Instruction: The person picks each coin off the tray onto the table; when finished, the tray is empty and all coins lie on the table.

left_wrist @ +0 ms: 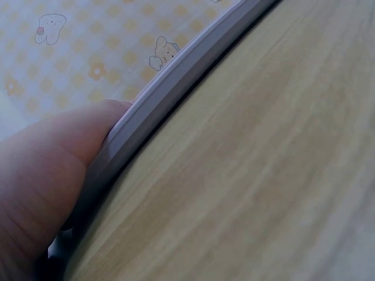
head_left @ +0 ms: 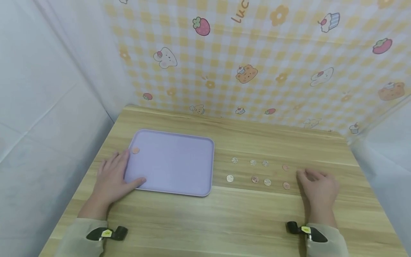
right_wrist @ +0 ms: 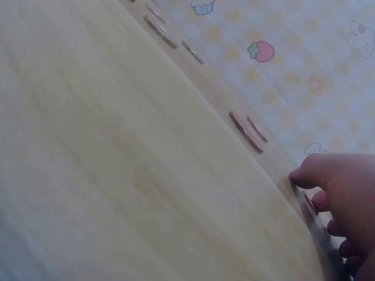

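A shallow lilac tray (head_left: pixel 173 160) lies left of the middle, a copper coin (head_left: pixel 136 150) inside it by the left rim. My left hand (head_left: pixel 113 177) rests at its near-left corner: fairly straight fingers along the left side, the thumb over the near rim. In the left wrist view the thumb (left_wrist: pixel 88 132) touches the tray rim (left_wrist: pixel 170 88). At the right, my right hand (head_left: pixel 321 187) is on the table with bent fingers. In the right wrist view a copper coin (right_wrist: pixel 310 203) is by its fingertips, touching one; whether it is pinched cannot be told.
Two rows of loose coins lie between tray and right hand, silver ones such as this silver coin (head_left: pixel 229 178) and copper ones such as this copper coin (head_left: pixel 286 185). A yellow checked cloth (head_left: pixel 218 67) hangs behind the wooden table (head_left: pixel 205 225).
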{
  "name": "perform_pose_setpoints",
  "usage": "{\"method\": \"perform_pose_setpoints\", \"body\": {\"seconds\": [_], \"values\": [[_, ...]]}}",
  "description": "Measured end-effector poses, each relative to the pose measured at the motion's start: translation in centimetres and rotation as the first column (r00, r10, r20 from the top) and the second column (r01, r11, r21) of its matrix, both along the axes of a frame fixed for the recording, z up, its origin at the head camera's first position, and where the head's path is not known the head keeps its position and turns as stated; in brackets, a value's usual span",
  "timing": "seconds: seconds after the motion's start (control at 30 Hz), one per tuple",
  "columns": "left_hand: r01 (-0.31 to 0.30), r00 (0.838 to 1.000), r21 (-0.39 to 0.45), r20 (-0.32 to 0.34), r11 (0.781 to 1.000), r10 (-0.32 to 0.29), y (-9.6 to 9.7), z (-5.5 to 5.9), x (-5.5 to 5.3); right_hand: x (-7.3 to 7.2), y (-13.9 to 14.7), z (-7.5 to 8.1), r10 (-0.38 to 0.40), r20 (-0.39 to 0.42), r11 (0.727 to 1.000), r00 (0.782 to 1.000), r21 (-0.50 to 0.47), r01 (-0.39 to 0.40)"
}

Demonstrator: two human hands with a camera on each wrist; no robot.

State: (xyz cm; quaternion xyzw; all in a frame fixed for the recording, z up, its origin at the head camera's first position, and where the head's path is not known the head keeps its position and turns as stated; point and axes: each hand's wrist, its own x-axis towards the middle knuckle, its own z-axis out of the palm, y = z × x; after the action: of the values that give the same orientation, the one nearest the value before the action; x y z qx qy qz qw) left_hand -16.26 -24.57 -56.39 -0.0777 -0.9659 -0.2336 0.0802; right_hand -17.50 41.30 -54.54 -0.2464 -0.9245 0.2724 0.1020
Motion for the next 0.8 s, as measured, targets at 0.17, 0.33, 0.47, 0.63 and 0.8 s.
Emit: {"method": "perform_pose_setpoints", "body": {"seconds": [0.17, 0.33, 0.47, 0.63, 0.8], "values": [[0.001, 1.0, -0.002, -0.004, 1.0, -0.001, 0.0, 0.0, 0.0, -0.1, 0.0, 0.1, -0.003, 0.034, 1.0, 0.999, -0.009, 0.003], [0.003, 1.0, -0.004, -0.005, 1.0, -0.003, 0.0, -0.1, 0.0, -0.4, 0.7, -0.4, -0.005, 0.021, 0.999, 1.0, -0.036, 0.005], [0.002, 1.0, -0.003, -0.005, 1.0, -0.002, 0.1, 0.0, 0.0, -0.8, 0.5, -0.7, -0.039, -0.182, 0.999, 0.982, -0.032, 0.034], [0.002, 1.0, -0.004, -0.014, 1.0, -0.002, 0.1, 0.3, 0.0, -1.5, -0.9, -0.6, -0.013, -0.515, 0.998, 0.857, 0.048, 0.043], [0.001, 1.0, -0.013, -0.014, 1.0, -0.001, 0.0, 0.3, 0.0, -2.1, -2.6, -0.5, 0.077, -0.57, 0.993, 0.818, 0.115, -0.013]]}}
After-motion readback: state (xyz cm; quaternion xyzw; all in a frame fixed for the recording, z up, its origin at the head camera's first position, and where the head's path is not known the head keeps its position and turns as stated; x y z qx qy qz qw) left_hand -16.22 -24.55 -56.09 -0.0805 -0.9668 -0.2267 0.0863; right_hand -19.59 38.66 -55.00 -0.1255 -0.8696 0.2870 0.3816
